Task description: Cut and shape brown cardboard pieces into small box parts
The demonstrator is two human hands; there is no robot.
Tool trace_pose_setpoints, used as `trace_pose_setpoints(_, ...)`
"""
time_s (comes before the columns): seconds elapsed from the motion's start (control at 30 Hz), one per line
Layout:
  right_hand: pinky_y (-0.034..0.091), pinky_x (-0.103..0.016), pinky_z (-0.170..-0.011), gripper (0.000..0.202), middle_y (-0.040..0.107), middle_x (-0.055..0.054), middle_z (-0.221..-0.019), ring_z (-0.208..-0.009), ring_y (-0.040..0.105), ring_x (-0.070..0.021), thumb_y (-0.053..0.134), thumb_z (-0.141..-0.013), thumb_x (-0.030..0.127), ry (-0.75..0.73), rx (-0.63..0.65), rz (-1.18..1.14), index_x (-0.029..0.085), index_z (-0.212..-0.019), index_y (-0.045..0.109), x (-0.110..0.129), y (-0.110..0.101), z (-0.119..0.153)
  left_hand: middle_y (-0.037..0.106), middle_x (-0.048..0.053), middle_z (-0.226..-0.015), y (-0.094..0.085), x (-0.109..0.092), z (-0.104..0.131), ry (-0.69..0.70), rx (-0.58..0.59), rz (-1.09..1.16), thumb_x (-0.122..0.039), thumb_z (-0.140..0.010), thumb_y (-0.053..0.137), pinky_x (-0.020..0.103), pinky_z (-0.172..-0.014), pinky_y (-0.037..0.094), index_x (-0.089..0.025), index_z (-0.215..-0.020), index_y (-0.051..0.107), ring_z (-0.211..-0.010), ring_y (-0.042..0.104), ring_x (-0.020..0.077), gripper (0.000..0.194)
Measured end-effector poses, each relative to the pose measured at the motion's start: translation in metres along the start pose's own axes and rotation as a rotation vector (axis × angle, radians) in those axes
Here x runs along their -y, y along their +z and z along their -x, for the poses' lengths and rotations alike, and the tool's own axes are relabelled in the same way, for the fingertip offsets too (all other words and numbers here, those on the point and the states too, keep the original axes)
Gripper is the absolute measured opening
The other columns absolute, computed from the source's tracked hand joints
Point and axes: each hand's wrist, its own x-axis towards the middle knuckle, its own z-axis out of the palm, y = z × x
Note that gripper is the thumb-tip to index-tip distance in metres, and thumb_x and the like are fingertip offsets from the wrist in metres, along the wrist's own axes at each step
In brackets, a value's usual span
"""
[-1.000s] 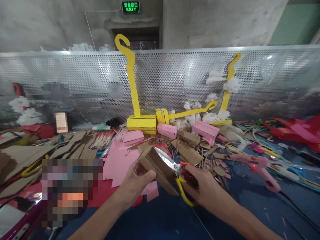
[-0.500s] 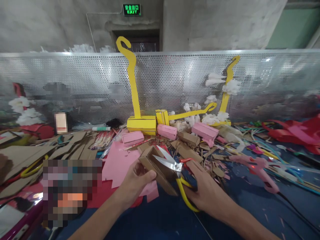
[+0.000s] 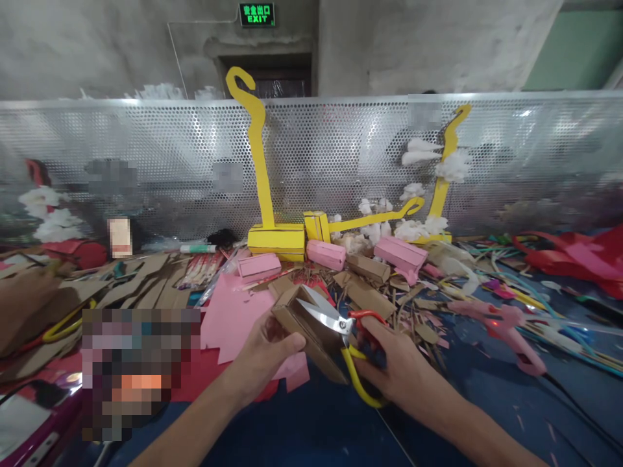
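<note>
My left hand [image 3: 265, 360] grips a small open brown cardboard box [image 3: 302, 327] from its left side, just above the blue table. My right hand [image 3: 396, 370] holds scissors [image 3: 341, 331] with one red and one yellow handle. Their silver blades are partly apart and lie over the box's top right edge. Pink paper sheets [image 3: 228, 318] lie under and behind the box.
Pink boxes [image 3: 399, 253], brown boxes and cardboard scraps [image 3: 370, 298] litter the middle. Yellow hook-shaped cardboard figures [image 3: 267, 194] lean on a perforated metal screen [image 3: 146, 155]. A pink glue gun [image 3: 506, 327] lies right. Cardboard cutouts [image 3: 146, 285] pile up left. A blurred patch covers the lower left.
The scissor blades opened wider half a second ago and have since narrowed against the box edge. Both hands and the box stay almost in place.
</note>
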Motion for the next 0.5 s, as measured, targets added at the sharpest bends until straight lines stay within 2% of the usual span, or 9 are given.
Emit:
trace_pose_setpoints(0.17, 0.037, -0.029, -0.062, 0.01, 0.066, 0.0, -0.082, -0.067, 0.056, -0.0167, 0.061, -0.092, 0.024, 0.008, 0.014, 0.008, 0.023, -0.1, 0.055, -0.0053, 0.004, 0.001, 0.079, 0.007, -0.098, 0.0016, -0.0036, 0.0015, -0.039, -0.007, -0.037, -0.039, -0.072, 0.091, 0.038, -0.089, 0.057, -0.019, -0.107, 0.07, -0.102, 0.072, 0.0265, 0.045)
trace_pose_setpoints(0.3, 0.033, -0.028, -0.059, 0.006, 0.063, 0.001, -0.075, -0.062, 0.051, -0.016, 0.059, -0.093, 0.027, 0.015, 0.005, 0.044, 0.023, -0.097, 0.056, -0.0063, 0.0045, 0.001, 0.078, 0.008, -0.104, 0.0018, -0.0046, 0.0025, -0.052, -0.016, -0.031, -0.038, -0.072, 0.09, 0.042, -0.093, 0.056, -0.02, -0.11, 0.07, -0.106, 0.071, 0.0284, 0.046)
trace_pose_setpoints(0.5, 0.031, -0.029, -0.058, 0.009, 0.06, 0.001, -0.07, -0.061, 0.05, -0.0171, 0.057, -0.094, 0.029, 0.034, -0.009, 0.094, 0.023, -0.088, 0.053, -0.0049, 0.0043, -0.0012, 0.078, 0.009, -0.109, -0.0001, -0.0029, 0.0007, -0.044, -0.003, 0.017, -0.039, -0.072, 0.091, 0.041, -0.088, 0.058, -0.02, -0.111, 0.072, -0.103, 0.072, 0.0283, 0.048)
